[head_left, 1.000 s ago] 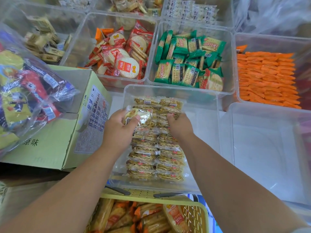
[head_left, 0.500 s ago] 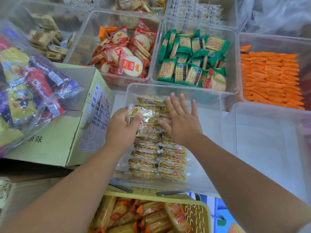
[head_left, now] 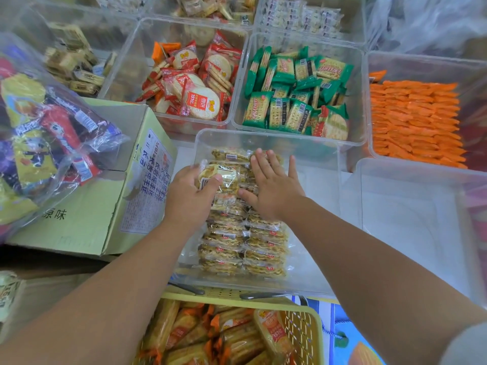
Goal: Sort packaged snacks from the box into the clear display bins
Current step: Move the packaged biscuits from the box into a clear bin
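A clear display bin (head_left: 313,164) in the middle holds two rows of golden biscuit packets (head_left: 245,246) in clear wrap. My left hand (head_left: 188,198) grips one such biscuit packet (head_left: 220,176) over the left row, thumb curled on its top. My right hand (head_left: 274,188) lies flat with straight, spread fingers, pressing on the right row's far packets. A pale green cardboard box (head_left: 87,206) stands to the left of the bin.
Clear bins behind hold red-wrapped round crackers (head_left: 195,83), green-wrapped crackers (head_left: 295,96) and orange sticks (head_left: 413,119). An empty-looking clear bin (head_left: 411,225) sits at right. A plastic bag of mixed snacks (head_left: 44,133) lies on the box. A yellow basket (head_left: 303,322) of orange packets is near me.
My right hand went from curled on the right row to flat with fingers spread, then shifted slightly right. My left hand kept hold of its packet in about the same place.
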`<state>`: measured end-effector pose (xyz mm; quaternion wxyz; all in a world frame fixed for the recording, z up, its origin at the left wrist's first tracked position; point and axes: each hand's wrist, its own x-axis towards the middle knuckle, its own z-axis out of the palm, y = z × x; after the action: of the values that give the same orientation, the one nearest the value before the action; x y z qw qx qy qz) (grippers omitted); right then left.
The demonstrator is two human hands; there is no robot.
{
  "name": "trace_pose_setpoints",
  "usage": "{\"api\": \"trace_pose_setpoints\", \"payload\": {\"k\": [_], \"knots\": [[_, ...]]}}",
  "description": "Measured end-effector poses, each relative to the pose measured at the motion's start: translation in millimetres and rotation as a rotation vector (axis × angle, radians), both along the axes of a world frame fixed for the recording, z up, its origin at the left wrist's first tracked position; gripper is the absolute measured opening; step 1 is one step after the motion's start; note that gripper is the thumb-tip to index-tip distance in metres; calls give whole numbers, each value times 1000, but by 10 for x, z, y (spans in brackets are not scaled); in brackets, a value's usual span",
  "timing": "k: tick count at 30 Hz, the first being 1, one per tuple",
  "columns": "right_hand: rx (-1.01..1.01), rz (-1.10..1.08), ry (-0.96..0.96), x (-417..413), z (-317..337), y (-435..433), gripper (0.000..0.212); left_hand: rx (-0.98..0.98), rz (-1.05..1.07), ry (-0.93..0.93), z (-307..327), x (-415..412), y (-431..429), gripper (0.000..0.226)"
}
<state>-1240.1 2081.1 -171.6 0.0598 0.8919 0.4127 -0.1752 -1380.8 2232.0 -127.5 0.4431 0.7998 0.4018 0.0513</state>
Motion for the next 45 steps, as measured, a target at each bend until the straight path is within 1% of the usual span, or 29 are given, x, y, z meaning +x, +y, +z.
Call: {"api": "trace_pose_setpoints", "payload": {"k": [3,6,7,9,10,11,12,13,14,15,17,18,19,20,21,23,25,28,30,32,34,36,37,39,40,42,43,44,45], "knots": [[80,-27,38,-32,210,-68,86,-71,46,-60,45,1,-5,56],[309,-106,104,-200,458,-252,75,-131,147,-170,219,-79,-66,62],[417,-148,155,-290,553,-336,72,-159,174,-214,308,-127,-113,56],[607,-236,264,-502,748,-507,65,-243,199,-276,520,-234,-242,25],[683,-279,322,-615,842,-587,60,-279,210,-293,610,-287,-333,18],[749,-328,395,-735,932,-663,55,-334,225,-304,687,-354,-430,21],[803,-380,483,-855,1015,-733,52,-391,219,-303,740,-423,-523,39],[849,-426,575,-976,1094,-801,51,-379,167,-275,782,-499,-621,56],[893,-471,669,-1089,1165,-865,53,-287,68,-249,825,-600,-717,61],[941,-523,771,-1189,1224,-933,55,-161,-56,-264,878,-703,-818,54],[1032,-672,1023,-1358,1325,-1081,54,184,-347,-387,960,-869,-955,38],[1060,-745,1168,-1420,1362,-1150,52,382,-483,-446,983,-930,-1001,37],[1075,-790,1292,-1480,1392,-1216,50,548,-585,-482,998,-983,-1046,40],[1085,-806,1367,-1537,1414,-1280,48,644,-645,-497,1021,-1032,-1096,46],[1103,-810,1391,-1590,1430,-1342,44,674,-674,-505,1030,-1085,-1133,52],[1144,-795,1370,-1673,1455,-1458,38,650,-670,-470,1055,-1205,-1226,63],[1182,-785,1353,-1729,1485,-1552,40,528,-609,-328,1085,-1325,-1306,88],[1224,-788,1316,-1767,1519,-1692,41,159,-487,-21,1133,-1459,-1384,123],[1216,-774,1299,-1790,1524,-1778,47,-131,-426,34,1134,-1527,-1418,132],[1213,-751,1285,-1826,1523,-1853,48,-444,-355,-65,1105,-1562,-1481,119],[1196,-739,1227,-1874,1510,-1911,41,-659,-218,-148,1099,-1559,-1565,81],[1116,-707,1153,-1941,1470,-1937,32,-693,-73,-163,1125,-1515,-1642,42],[1034,-681,1070,-1971,1444,-1944,30,-679,-19,-155,1128,-1492,-1665,32],[846,-609,780,-2008,1408,-1954,36,-651,55,-134,1114,-1447,-1706,25],[762,-546,639,-2025,1417,-1952,49,-645,81,-129,1115,-1421,-1725,26],[661,-430,442,-2069,1453,-1914,80,-642,109,-111,1109,-1360,-1773,30],[623,-373,358,-2078,1447,-1899,85,-648,104,-106,1113,-1324,-1808,32],[586,-325,289,-2063,1433,-1885,83,-648,87,-103,1113,-1287,-1845,34],[558,-291,237,-2034,1409,-1872,74,-627,58,-98,1099,-1247,-1876,34]]}}
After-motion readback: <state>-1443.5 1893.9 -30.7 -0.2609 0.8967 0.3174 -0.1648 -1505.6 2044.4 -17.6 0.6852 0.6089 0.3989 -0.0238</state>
